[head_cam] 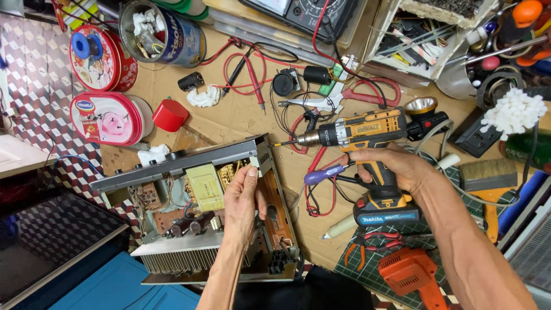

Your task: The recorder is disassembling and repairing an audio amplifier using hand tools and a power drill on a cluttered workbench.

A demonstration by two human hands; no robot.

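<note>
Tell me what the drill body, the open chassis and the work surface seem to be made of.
Drill: moulded plastic, yellow and black, matte; its chuck looks like bare metal.
Chassis: sheet metal, grey, folded edges, with a finned section.
Work surface: probably cardboard, brown and creased.

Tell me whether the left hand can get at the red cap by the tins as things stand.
Probably yes: the left hand rests on the open chassis, and the red cap lies just beyond it on bare cardboard, nothing between.

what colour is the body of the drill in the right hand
Yellow with black trim, on the cordless drill gripped by the right hand; the head view shows it best.
</note>
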